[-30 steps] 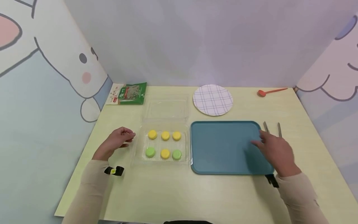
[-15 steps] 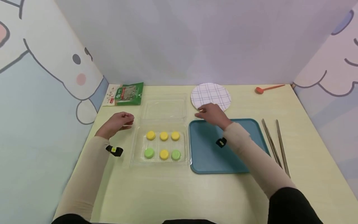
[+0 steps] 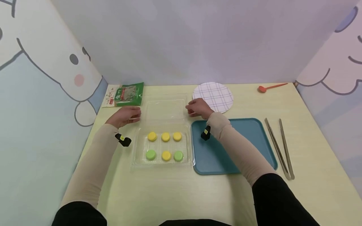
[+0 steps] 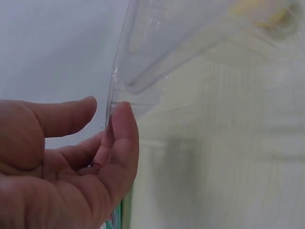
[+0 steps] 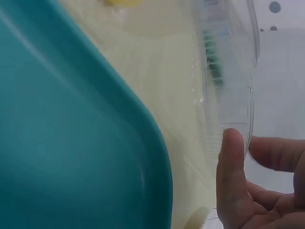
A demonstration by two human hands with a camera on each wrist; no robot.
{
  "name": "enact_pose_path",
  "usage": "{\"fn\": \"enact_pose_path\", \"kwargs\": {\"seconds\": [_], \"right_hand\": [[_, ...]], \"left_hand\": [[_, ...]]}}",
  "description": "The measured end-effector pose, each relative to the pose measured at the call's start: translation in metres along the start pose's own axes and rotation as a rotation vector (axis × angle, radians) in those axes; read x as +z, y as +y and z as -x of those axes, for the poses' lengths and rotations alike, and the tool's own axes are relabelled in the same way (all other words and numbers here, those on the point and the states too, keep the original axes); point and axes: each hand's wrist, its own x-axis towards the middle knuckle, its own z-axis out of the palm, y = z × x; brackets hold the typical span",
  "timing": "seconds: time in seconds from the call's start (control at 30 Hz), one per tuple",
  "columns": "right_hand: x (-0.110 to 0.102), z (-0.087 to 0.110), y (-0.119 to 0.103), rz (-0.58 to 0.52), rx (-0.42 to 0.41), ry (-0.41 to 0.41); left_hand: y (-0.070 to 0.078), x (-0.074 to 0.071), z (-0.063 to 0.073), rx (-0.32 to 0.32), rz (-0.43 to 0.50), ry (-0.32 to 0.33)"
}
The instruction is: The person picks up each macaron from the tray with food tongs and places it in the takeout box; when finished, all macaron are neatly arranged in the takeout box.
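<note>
A clear plastic box (image 3: 134,150) lies with its hinged lid (image 3: 166,110) folded back behind it. Several small round yellow pieces (image 3: 165,137) and a few green ones (image 3: 150,154) sit inside. At the lid's left side is my left hand (image 3: 124,116); in the left wrist view its fingers (image 4: 125,138) touch the lid's edge, while the thumb stands apart from it. My right hand (image 3: 199,107) is at the lid's right side, pinching its edge between thumb and finger (image 5: 232,152) in the right wrist view.
Under my right forearm lies a blue tray (image 3: 254,135). Metal tongs (image 3: 285,147) rest to its right. Along the back are a green and white packet (image 3: 128,94), a checked round plate (image 3: 213,94) and a red spoon (image 3: 262,89).
My right hand has swung left from above the tray's right side to the lid's right edge. My left hand has moved away from me, up to the lid's left edge.
</note>
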Motion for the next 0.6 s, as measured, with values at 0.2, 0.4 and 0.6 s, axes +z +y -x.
{"fn": "enact_pose_path", "kwargs": {"seconds": [0.2, 0.4, 0.6], "right_hand": [[0.003, 0.006, -0.002, -0.092, -0.034, 0.013], [0.002, 0.016, -0.004, -0.128, -0.14, 0.052], [0.002, 0.027, -0.006, -0.14, -0.271, 0.082]], "left_hand": [[0.0, 0.002, -0.001, -0.016, -0.04, 0.038], [0.002, 0.001, 0.001, 0.06, -0.008, 0.05], [0.009, 0.0, 0.006, 0.131, 0.018, 0.082]]}}
